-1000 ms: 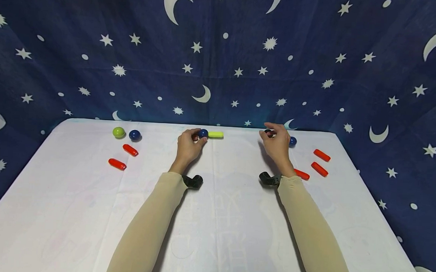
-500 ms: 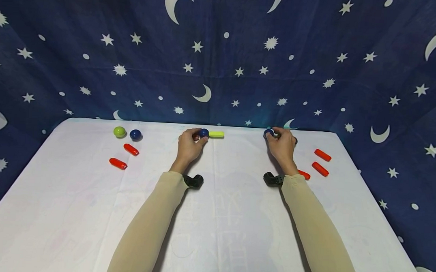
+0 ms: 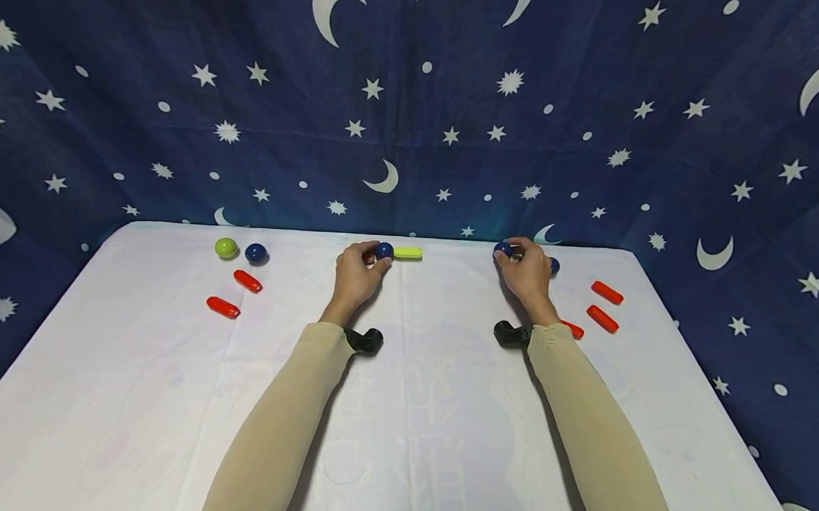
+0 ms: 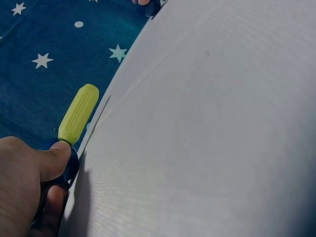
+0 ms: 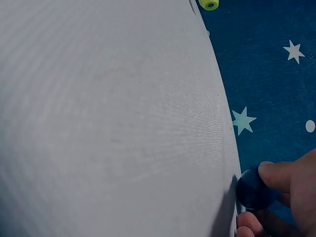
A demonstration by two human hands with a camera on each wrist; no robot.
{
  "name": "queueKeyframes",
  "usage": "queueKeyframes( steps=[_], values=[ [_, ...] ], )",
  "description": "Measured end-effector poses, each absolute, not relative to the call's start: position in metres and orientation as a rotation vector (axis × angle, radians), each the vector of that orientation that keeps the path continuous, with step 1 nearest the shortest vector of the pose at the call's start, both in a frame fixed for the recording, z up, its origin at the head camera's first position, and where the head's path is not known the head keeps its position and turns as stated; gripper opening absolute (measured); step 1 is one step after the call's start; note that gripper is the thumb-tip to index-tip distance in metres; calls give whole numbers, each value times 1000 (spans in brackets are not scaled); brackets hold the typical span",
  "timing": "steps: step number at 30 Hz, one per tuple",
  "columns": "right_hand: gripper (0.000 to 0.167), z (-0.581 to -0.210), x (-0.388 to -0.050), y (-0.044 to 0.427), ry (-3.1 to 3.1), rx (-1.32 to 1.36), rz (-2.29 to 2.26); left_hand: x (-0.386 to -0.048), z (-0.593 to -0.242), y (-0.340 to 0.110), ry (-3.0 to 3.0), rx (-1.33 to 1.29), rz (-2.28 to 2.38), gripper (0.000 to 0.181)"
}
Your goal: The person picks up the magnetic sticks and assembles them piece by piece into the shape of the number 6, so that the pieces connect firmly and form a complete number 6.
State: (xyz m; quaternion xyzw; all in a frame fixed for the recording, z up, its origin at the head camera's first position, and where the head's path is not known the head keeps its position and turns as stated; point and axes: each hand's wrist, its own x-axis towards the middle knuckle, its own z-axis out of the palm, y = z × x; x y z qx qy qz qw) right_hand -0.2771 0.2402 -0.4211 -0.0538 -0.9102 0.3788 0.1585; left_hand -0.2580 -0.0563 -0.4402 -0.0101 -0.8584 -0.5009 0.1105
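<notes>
well, from my seat i have the left hand [image 3: 357, 274] grasping a navy ball [image 3: 384, 250] near the back edge of the white tablecloth [image 3: 430, 409], its thumb pressed against it — and a ribbed yellow-green stick [image 3: 407, 252] reaches out from that ball toward the right hand [image 3: 528, 274]. a bit of red shows between the left fingers, though i can't tell what it is. the right thumb and fingers pinch a glossy blue ball [image 3: 503, 250] by the same edge; a second blue ball [image 3: 555, 266] peeks out just beyond the knuckles, and i can't see whether the two connect. out on my left lie a lime green ball [image 3: 226, 248], a loose blue ball [image 3: 256, 253] and two red sticks [image 3: 247, 280]; on my right, three more red sticks [image 3: 607, 292] — one partly hidden by the right sleeve [image 3: 601, 431].
</notes>
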Motion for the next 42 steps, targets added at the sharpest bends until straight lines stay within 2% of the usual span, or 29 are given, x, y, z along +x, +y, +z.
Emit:
queueKeyframes(
  steps=[7, 18, 30, 42],
  values=[
    [37, -421, -276, 236, -2563, -108, 1134, -258, -441, -57, -2516, -29, -1474, 41],
    [38, -416, -273, 191, -2535, 217, 1380, -258, -440, -57, -2519, -29, -1471, 41],
    [37, -428, -274, 154, -2573, 240, 1467, -258, -440, -57, -2519, -35, -1472, 41],
    [39, -433, -273, 146, -2554, 303, 1495, -258, -442, -57, -2504, -48, -1452, 41]
  ],
)
